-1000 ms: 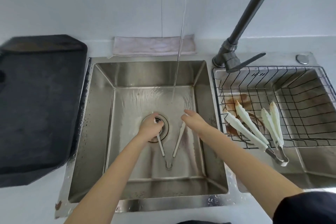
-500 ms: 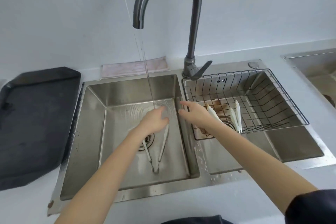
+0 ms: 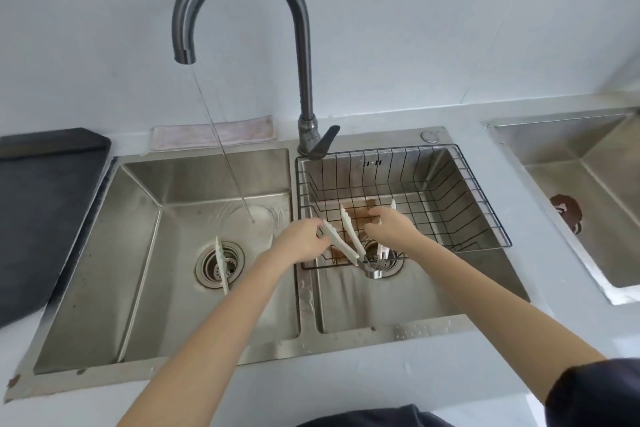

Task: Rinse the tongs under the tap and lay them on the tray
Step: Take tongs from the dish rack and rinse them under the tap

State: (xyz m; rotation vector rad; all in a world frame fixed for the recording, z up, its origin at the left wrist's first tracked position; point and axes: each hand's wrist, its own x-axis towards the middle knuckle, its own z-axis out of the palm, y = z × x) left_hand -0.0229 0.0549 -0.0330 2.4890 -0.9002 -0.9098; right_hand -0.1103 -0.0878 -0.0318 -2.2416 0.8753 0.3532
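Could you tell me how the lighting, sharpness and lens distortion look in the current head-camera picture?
Head view: soft, even daylight with only faint shadows and mild sheen on the left basin, no harsh glare; wide-angle bending curves the counter edge and stretches the tap; the left hand, right hand and tongs in the basket are slightly soft, as is the water stream.

A pale grey countertop (image 3: pixel 398 388) holds a stainless double sink (image 3: pixel 304 329) sunk into it. A dark tray (image 3: pixel 38 218) lies on the counter at left, a folded pinkish cloth (image 3: pixel 214 137) behind the basins, and another steel sink (image 3: pixel 588 184) at right
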